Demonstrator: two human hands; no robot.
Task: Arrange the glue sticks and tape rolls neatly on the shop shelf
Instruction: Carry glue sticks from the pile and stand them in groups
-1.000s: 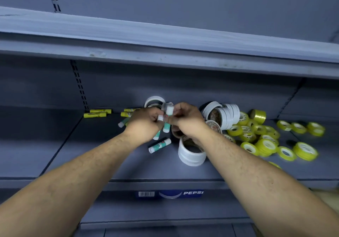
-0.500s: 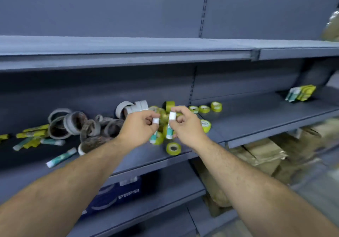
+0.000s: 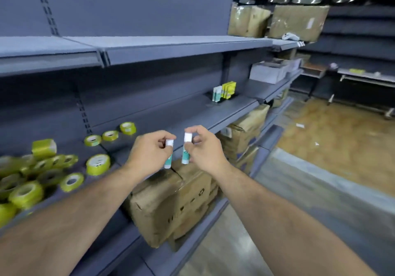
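My left hand [image 3: 149, 156] pinches a white-and-teal glue stick [image 3: 168, 156] upright by its white cap. My right hand [image 3: 205, 149] pinches a second glue stick [image 3: 186, 150] the same way. Both sticks hang in front of the grey shelf [image 3: 192, 115], a short gap between them. Several yellow tape rolls [image 3: 98, 164] lie scattered on the shelf at the left. Farther right on the same shelf stands a small upright group of teal and yellow glue sticks [image 3: 224, 91].
Brown cardboard boxes [image 3: 171, 207] fill the lower shelf under my hands. More wrapped cartons [image 3: 277, 21] sit on the top shelf at the right, and white boxes [image 3: 269, 72] farther along. The aisle floor [image 3: 320, 190] opens to the right.
My view has swung right along the shelf. Both hands carried their glue sticks away from the tape pile. The standing glue sticks are now nearer and the white tape rolls have left view.
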